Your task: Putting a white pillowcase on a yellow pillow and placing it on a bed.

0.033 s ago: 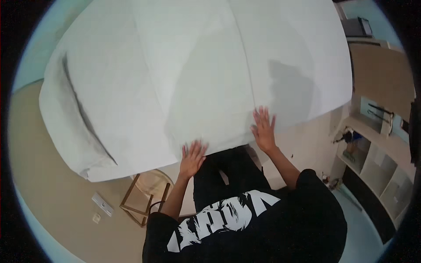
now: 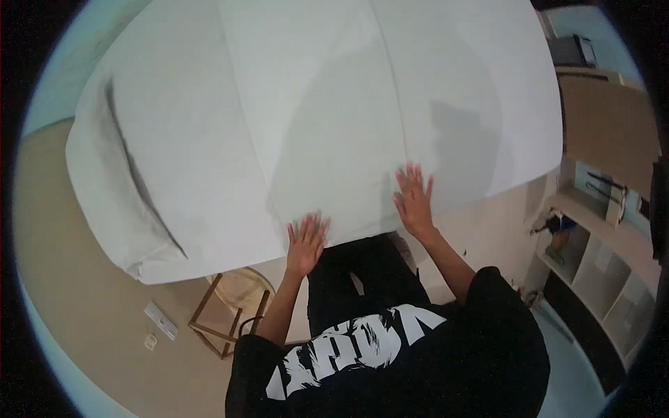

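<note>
A white sheet [image 2: 188, 139] covers a bed, with long creases running from its near edge toward the far side. My left hand [image 2: 304, 249] lies flat on the near edge of the sheet, fingers spread and pointing away from me. Farther right, my right hand [image 2: 416, 203] rests palm down on the same sheet, its fingers also apart. Neither hand grips anything. At the left end sits a white pillow-like shape [image 2: 111, 202], with a dark fold along its inner side. Shadows fall across the sheet in front of both hands.
A round-topped wooden stool [image 2: 230, 306] stands below the bed's near left side. Beside it, a white power strip [image 2: 161, 320] shows against the beige surface. At the right are a shelf unit [image 2: 589, 254] with small items and a brown panel [image 2: 606, 115].
Both hands have shifted slightly away from me over the sheet, fingers still spread. The view has moved a little.
</note>
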A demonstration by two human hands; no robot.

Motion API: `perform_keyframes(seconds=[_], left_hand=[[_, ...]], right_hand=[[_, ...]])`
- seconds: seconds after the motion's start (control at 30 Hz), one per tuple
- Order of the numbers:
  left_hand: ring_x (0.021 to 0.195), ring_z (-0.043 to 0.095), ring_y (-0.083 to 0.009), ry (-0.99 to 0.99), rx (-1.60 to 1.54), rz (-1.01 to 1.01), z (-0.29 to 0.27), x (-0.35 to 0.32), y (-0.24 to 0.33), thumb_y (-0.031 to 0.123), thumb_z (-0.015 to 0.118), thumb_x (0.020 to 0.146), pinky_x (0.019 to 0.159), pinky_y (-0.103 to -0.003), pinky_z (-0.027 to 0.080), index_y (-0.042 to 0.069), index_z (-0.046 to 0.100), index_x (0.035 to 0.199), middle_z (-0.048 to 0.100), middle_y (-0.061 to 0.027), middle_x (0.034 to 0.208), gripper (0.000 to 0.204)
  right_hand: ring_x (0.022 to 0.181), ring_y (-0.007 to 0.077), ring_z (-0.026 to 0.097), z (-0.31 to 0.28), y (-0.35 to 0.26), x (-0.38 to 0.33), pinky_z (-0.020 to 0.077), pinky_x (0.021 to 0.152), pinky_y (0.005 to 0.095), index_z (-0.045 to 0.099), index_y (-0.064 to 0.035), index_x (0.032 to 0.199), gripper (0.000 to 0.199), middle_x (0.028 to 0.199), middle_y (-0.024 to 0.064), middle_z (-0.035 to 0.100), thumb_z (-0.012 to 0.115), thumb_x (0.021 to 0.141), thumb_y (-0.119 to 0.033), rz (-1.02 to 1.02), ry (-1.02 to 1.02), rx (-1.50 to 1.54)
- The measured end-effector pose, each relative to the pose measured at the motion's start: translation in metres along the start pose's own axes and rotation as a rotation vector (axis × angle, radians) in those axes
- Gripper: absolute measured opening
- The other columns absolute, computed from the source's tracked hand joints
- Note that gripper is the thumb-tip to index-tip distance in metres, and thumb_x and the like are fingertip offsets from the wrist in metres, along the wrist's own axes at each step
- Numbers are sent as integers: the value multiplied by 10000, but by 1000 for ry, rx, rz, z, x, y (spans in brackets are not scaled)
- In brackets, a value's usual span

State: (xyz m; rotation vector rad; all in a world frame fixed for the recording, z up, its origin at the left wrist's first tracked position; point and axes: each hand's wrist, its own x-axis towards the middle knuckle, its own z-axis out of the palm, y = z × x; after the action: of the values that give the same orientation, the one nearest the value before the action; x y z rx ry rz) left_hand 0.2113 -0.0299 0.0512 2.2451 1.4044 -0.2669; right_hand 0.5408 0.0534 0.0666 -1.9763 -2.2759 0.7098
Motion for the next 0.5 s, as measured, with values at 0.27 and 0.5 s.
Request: perform_keyframes(seconds=[0.27, 0.5], left_hand=[[1426, 167, -317, 55, -44, -158, 10, -11, 4, 395, 476, 941, 1133, -569, 114, 190, 230, 1493, 156, -116, 1558, 638], [1382, 254, -349, 324, -365, -345, 20, -48, 1, 289, 581, 904, 1110, -544, 177, 111, 325, 1443, 278, -201, 1486, 622]], right_hand=[[1427, 270, 188, 35, -47, 21, 123, 1130, 569, 301, -187, 1463, 573, 1543, 116, 203, 501, 942, -318, -523, -226, -157], [1426, 312, 178, 11, -18, -15, 98, 1123, 593, 321, -172, 1445, 546, 1530, 147, 217, 481, 941, -311, -812, -527, -159]])
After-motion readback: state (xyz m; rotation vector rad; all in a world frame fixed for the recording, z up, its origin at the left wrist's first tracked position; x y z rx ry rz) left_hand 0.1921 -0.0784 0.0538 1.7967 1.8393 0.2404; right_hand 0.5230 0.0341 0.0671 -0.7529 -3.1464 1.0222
